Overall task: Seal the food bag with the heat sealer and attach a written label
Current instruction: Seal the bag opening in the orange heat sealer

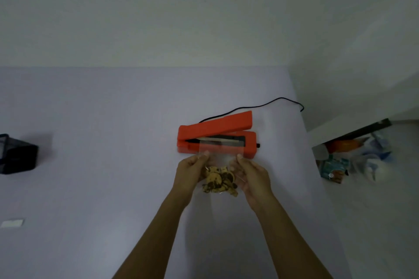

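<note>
A clear food bag (221, 154) with cookie pieces (218, 182) in its lower part is held between both hands. My left hand (190, 171) pinches the bag's left edge and my right hand (252, 175) pinches its right edge. The bag's open top lies across the front of the orange heat sealer (215, 136), reaching the sealing strip. The sealer's lid stands raised, hinged at the left. A small white label (12, 222) lies on the table at the far left.
A black mesh holder (17, 154) stands at the left edge of the pale table (113, 142). The sealer's black cord (272, 102) runs to the table's right edge. Clutter of packets (353, 161) sits on the floor to the right.
</note>
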Tool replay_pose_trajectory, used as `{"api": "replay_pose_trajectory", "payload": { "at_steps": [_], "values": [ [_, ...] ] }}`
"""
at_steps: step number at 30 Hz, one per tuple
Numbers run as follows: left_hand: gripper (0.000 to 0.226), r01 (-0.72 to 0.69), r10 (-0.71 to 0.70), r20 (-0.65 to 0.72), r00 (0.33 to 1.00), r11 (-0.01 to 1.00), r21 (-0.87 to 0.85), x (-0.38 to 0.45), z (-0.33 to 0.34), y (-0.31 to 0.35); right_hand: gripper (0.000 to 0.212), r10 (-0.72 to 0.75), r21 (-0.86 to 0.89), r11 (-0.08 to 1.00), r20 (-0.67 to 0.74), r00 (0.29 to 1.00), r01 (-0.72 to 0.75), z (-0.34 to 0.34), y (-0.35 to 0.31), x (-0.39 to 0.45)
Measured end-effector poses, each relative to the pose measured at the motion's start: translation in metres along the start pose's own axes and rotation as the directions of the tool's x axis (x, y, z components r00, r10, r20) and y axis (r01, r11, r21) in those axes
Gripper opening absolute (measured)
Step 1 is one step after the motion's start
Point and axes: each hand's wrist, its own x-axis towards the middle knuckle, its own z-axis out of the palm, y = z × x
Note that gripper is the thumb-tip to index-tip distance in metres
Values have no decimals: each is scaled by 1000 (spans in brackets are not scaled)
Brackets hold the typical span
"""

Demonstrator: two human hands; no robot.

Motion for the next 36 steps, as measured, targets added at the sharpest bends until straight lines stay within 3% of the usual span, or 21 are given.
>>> {"api": "replay_pose_trajectory", "payload": {
  "at_steps": [14, 19, 23, 33, 36],
  "values": [
    [48, 31, -30, -65, 997, 999, 16, 18, 0, -9, 13, 69, -29, 997, -5, 998, -69, 13, 0, 22],
    [27, 53, -53, -55, 997, 999, 3, 17, 1, -12, 10, -11, -104, 994, -29, 1000, 8, 18, -2, 26],
    [39, 35, -29, -124, 992, 999, 42, 19, 0, -14, 12, -23, -148, 989, -57, 998, 14, 23, 0, 27],
    [24, 39, -28, -146, 989, 997, 72, 23, 1, -9, 17, -51, -193, 980, -63, 997, 38, 26, 1, 29],
    [27, 43, -33, -152, 988, 997, 68, 23, 1, -8, 26, -79, -296, 954, -103, 992, 46, 26, -2, 26]
  ]
}}
